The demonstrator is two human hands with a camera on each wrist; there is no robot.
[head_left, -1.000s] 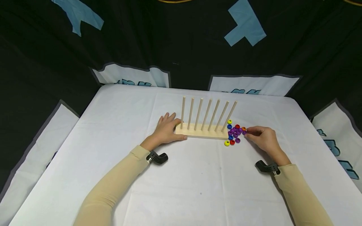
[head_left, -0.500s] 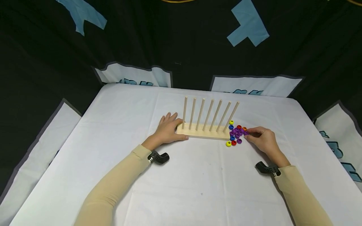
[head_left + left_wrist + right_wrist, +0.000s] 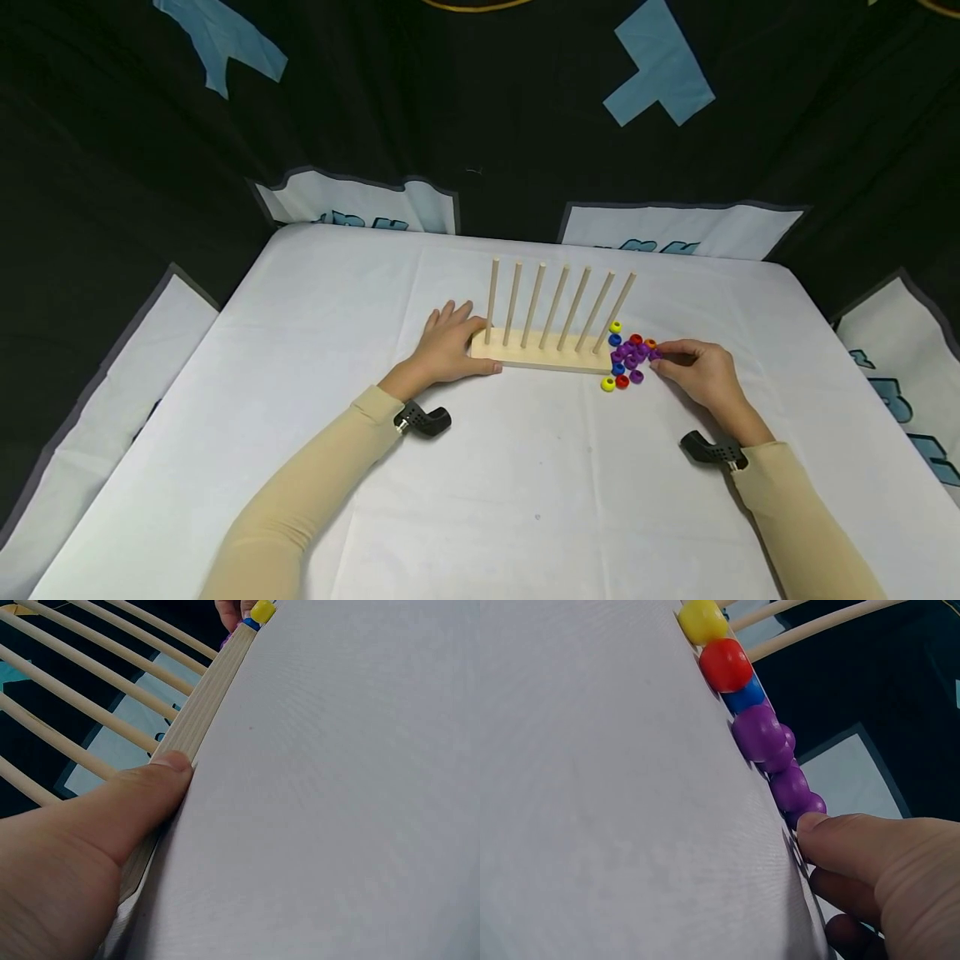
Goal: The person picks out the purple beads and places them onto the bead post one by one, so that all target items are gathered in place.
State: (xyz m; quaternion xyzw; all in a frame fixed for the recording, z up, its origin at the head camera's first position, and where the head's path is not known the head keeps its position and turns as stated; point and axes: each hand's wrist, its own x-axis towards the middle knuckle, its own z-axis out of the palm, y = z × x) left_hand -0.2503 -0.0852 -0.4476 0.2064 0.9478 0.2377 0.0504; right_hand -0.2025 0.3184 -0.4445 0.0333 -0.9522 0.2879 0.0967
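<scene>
seen from the head, your left hand (image 3: 446, 346) grips the left end of a pale wooden base (image 3: 551, 358), thumb along its near side, forefinger beside the leftmost peg, the other fingers spread outward. seven pegs (image 3: 554, 307) rise in one row from this base, which lies flat on a white cloth (image 3: 465, 483). loose beads (image 3: 630, 360) cluster on the cloth at the base's right end, purple ones chiefly in the middle; a yellow bead (image 3: 608, 384) and a red bead (image 3: 622, 382) sit side by side at the near edge, a blue bead (image 3: 615, 340) near the rightmost peg. your right hand (image 3: 701, 371) pinches a purple bead (image 3: 655, 355) at the cluster's right edge, thumb and forefinger closed about it, an orange bead (image 3: 651, 343) just beside. in the right wrist view, the far side of this pinch is hidden. a black curtain (image 3: 450, 108) hangs behind.
</scene>
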